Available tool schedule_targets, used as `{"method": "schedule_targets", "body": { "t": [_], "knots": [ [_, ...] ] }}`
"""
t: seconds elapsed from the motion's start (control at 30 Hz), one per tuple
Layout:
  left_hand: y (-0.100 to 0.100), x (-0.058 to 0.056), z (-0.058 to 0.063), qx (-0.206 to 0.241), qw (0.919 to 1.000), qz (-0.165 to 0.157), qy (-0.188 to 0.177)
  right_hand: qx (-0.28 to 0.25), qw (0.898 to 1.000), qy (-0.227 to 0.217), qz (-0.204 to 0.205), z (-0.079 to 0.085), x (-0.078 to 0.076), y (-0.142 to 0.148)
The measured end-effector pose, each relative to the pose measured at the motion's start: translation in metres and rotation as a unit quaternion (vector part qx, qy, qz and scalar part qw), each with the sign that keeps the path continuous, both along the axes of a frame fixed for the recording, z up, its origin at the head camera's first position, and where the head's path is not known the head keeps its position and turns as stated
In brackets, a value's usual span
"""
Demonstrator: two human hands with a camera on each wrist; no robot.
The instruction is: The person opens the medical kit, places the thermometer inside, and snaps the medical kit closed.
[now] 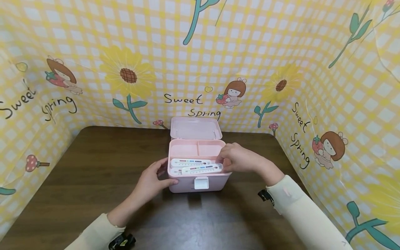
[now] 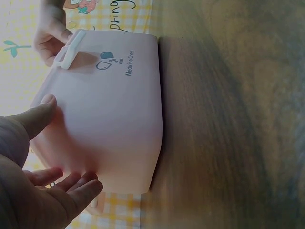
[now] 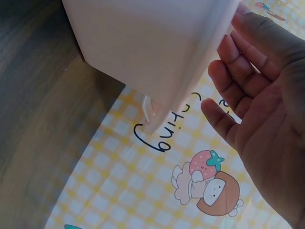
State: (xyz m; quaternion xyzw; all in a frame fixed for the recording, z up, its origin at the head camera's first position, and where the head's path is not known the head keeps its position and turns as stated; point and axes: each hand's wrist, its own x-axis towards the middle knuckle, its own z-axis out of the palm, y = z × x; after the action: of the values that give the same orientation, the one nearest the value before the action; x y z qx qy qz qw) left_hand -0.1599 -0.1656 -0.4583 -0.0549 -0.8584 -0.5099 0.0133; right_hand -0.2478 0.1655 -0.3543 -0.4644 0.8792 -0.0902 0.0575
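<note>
An open pink medicine chest [image 1: 215, 182] stands upright on the table, with "Medicine Chest" printed on its front in the left wrist view. My left hand [image 1: 152, 177] holds its front left corner, thumb on the front and fingers along the side. Two long white thermometer cases [image 1: 201, 169], marked with a scale and coloured print, lie across the front of the tray inside. My right hand [image 1: 239, 158] reaches over the right rim, fingertips right at the cases' right ends. The chest wall hides those fingertips in the right wrist view, so I cannot tell whether they pinch a case.
The chest's lid [image 1: 196, 127] is tipped back towards the rear. Divided compartments [image 1: 184, 148] lie behind the cases, and a white latch [image 1: 201, 183] hangs at the front. Yellow checked cloth [image 1: 175, 62] walls the dark wooden table [image 1: 93, 166] at the back and sides.
</note>
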Motion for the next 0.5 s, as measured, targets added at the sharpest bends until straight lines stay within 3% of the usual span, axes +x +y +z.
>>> {"method": "schedule_targets", "body": {
  "t": [0.5],
  "knots": [
    [0.000, 0.000, 0.000, -0.002, 1.0000, 0.000, 0.002, 0.064, 0.998, -0.022, -0.005, 0.016, -0.004, 0.001]
  ]
}}
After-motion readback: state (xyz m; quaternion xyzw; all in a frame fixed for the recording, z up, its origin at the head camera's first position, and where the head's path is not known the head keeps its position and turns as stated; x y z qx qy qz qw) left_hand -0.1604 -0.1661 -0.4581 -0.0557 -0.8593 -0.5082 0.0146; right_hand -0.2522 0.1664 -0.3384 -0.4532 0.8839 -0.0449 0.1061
